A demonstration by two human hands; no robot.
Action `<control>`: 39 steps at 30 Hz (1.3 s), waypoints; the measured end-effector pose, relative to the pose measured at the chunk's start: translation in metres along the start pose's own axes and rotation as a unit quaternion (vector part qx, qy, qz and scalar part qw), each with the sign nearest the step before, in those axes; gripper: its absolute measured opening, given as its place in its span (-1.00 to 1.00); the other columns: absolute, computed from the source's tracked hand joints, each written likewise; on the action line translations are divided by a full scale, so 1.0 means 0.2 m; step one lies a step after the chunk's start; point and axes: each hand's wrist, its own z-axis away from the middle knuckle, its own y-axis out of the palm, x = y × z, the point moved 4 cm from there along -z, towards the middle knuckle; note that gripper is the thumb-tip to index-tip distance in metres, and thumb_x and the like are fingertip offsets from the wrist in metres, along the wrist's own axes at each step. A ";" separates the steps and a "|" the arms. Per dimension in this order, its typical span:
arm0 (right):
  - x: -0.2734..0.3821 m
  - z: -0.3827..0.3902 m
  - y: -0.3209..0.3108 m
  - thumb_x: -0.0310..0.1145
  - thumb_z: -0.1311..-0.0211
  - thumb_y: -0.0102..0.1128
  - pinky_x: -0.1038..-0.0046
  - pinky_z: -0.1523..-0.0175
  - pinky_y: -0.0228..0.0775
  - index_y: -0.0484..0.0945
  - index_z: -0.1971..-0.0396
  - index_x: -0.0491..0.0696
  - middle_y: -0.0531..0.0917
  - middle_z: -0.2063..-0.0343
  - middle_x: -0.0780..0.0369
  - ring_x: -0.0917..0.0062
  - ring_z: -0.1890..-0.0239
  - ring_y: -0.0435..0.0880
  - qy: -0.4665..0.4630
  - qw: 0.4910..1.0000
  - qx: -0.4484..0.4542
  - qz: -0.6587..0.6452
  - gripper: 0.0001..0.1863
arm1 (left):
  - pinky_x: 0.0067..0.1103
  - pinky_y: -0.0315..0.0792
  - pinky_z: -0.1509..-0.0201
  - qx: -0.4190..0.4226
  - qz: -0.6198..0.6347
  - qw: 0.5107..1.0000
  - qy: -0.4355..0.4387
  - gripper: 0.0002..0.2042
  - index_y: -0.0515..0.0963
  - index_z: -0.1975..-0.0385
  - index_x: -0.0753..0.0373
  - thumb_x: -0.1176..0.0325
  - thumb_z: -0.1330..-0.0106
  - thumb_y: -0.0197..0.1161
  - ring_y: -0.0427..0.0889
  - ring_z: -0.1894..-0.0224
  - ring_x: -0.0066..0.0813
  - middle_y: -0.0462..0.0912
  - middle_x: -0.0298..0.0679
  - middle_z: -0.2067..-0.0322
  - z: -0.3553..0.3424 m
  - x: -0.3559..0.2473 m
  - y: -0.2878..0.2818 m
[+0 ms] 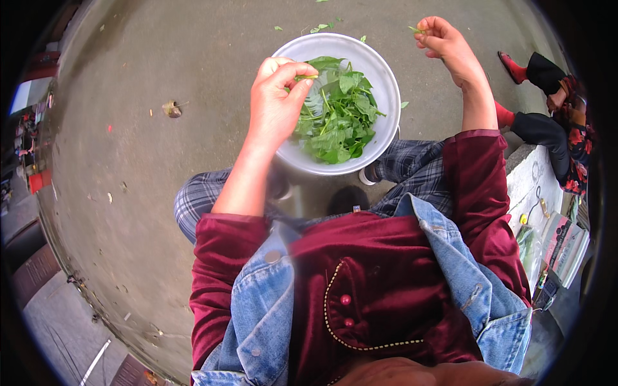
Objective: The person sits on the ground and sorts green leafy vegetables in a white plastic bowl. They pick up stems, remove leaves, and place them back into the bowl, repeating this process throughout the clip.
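Left hand (275, 96) pinching green stem (306, 77) over bowl (386, 83) of leaves (338, 116); right hand (441, 40) closed on leaf scrap (416, 29).

My left grip (278, 96) pinches a green stem (307, 77) over the round pale bowl (386, 83) of loose green leaves (338, 116); at two o'clock, my right grip (441, 38) pinches a tiny green scrap (415, 29).

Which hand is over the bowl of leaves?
The left hand, pinching a green stem above the bowl. The right hand is raised beyond its rim.
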 end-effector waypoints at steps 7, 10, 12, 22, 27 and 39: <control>-0.02 0.00 -0.03 -0.26 -0.18 0.18 0.46 0.03 0.42 0.55 0.06 -0.11 0.68 0.27 0.16 0.39 0.14 0.64 0.001 0.926 -0.139 0.352 -0.64 | -0.70 0.43 0.25 0.010 -0.045 0.999 -0.026 -0.75 0.64 0.17 0.14 0.56 -0.15 0.23 0.45 0.42 -0.71 0.46 -0.33 0.18 -0.01 -0.02 -0.02; 0.00 0.00 -0.08 -0.24 -0.17 0.20 0.49 0.14 0.42 0.61 0.22 -0.11 0.67 0.40 0.23 0.51 0.28 0.62 0.063 0.936 -0.179 0.298 -0.72 | -0.71 0.43 0.24 0.016 -0.034 0.999 -0.022 -0.77 0.64 0.18 0.16 0.54 -0.17 0.23 0.46 0.43 -0.71 0.49 -0.35 0.19 -0.02 -0.05 -0.05; -0.01 -0.02 -0.10 -0.24 -0.17 0.20 0.51 0.19 0.40 0.61 0.28 -0.10 0.65 0.46 0.27 0.58 0.35 0.58 0.057 0.945 -0.189 0.262 -0.76 | -0.67 0.45 0.27 0.008 -0.005 1.000 -0.019 -0.78 0.64 0.22 0.17 0.54 -0.13 0.23 0.49 0.43 -0.64 0.51 -0.30 0.23 -0.03 -0.07 -0.07; -0.23 -0.06 0.10 -0.08 -0.09 0.24 0.08 -0.31 0.06 0.26 -0.27 0.15 0.27 -0.27 0.19 0.27 -0.33 0.13 0.144 0.810 -0.075 0.564 -0.30 | -0.65 0.45 0.28 -0.015 0.071 0.997 0.014 -0.85 0.66 0.30 0.19 0.47 -0.13 0.25 0.50 0.42 -0.66 0.53 -0.35 0.34 -0.12 -0.18 -0.21; -0.07 -0.13 0.13 -0.09 -0.17 0.15 0.21 -0.12 0.35 0.51 -0.05 0.07 0.57 -0.03 0.16 0.32 -0.11 0.51 0.180 0.882 -0.117 0.420 -0.55 | -0.73 0.42 0.34 -0.027 0.166 0.985 -0.033 -0.84 0.61 0.25 0.33 0.57 -0.20 0.16 0.50 0.40 -0.70 0.55 -0.35 0.34 -0.15 -0.18 -0.28; -0.32 -0.04 0.98 0.06 0.03 0.37 0.29 -0.32 0.14 0.06 -0.32 -0.19 0.37 -0.17 -0.07 0.22 -0.26 0.32 0.219 0.925 0.216 0.221 0.02 | -0.72 0.41 0.29 -0.041 0.212 0.975 -0.051 -0.84 0.60 0.23 0.36 0.56 -0.21 0.17 0.50 0.38 -0.70 0.55 -0.34 0.34 -0.08 -0.23 -0.46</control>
